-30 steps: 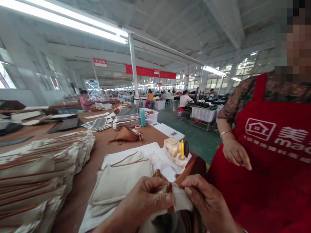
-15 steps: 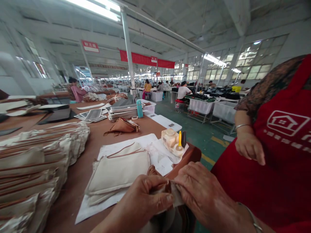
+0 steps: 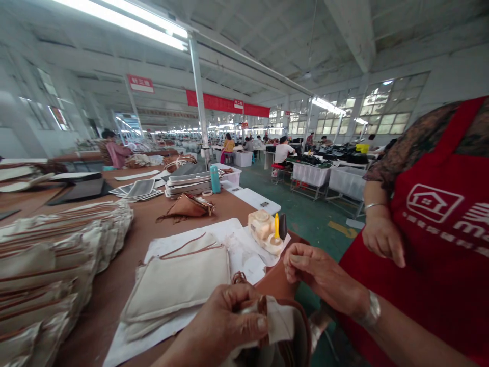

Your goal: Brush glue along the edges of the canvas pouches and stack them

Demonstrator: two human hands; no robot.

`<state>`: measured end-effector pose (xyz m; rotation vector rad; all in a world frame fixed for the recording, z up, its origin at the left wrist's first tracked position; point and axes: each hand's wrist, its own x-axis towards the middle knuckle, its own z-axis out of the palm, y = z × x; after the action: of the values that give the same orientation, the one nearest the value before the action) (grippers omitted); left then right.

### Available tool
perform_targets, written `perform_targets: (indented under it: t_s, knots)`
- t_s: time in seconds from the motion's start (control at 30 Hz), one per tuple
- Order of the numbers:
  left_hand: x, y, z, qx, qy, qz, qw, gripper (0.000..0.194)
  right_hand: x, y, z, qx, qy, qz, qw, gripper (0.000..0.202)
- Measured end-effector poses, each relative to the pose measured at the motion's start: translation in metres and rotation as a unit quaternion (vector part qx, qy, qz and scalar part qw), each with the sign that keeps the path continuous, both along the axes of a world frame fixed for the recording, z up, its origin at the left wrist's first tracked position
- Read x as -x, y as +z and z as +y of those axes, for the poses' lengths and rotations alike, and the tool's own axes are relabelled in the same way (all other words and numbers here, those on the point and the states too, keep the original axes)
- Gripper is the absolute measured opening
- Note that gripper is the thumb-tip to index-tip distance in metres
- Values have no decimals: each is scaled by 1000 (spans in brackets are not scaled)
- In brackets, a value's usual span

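The left hand (image 3: 225,326) sits low in the head view, its fingers (image 3: 252,321) closed in a pinch on the pale lining edge of a brown leather bag (image 3: 284,331), thumb on top and fingertips curled under the fold. The bag hangs off the near edge of the counter (image 3: 114,285), just below and to the right of those fingers, so most of its body is out of sight. The right hand (image 3: 317,272) is raised above and to the right of the bag, apart from it; its fingers are drawn together, thumb against forefinger, and whether they hold a thread or something equally fine cannot be told.

Judging by its folds, the bag is soft and limp: the leather sags and the cloth lining bunches, so it would slump if held at one point only. The stitched rim where lining meets leather looks the firmest place to hold, and that is where the left fingers have it.

Just beyond the left fingers lies a stack of cream pouches (image 3: 179,278) on white paper, and further left a long heap of similar pouches (image 3: 57,255). Ahead of the right fingers stands a small tray with a yellow-tipped bottle (image 3: 276,227). To the right, close by, stands a person in a red apron (image 3: 439,244), one hand (image 3: 382,239) hanging loose.
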<state>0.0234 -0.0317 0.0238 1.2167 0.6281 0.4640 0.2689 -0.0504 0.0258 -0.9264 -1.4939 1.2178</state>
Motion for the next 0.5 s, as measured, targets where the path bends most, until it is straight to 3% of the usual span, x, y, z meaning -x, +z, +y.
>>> perform_targets:
  t_s: [0.17, 0.3, 0.37, 0.43, 0.5]
  knots:
    - [-12, -5, 4, -23, 27, 19, 999, 53, 19, -7, -32, -114, -28, -105, 987, 24]
    - [-19, -5, 4, -39, 25, 46, 998, 54, 26, -15, -37, -193, -78, -170, 963, 22]
    - [-21, -4, 3, -36, 28, 60, 997, 56, 25, -21, -34, -122, -62, -136, 981, 27]
    - [-24, -2, 3, -37, 25, 50, 998, 59, 23, -26, -30, 11, -28, -38, 999, 36]
    - [-26, 0, 2, -47, 8, 26, 999, 60, 24, -29, -28, 121, -7, 76, 990, 45]
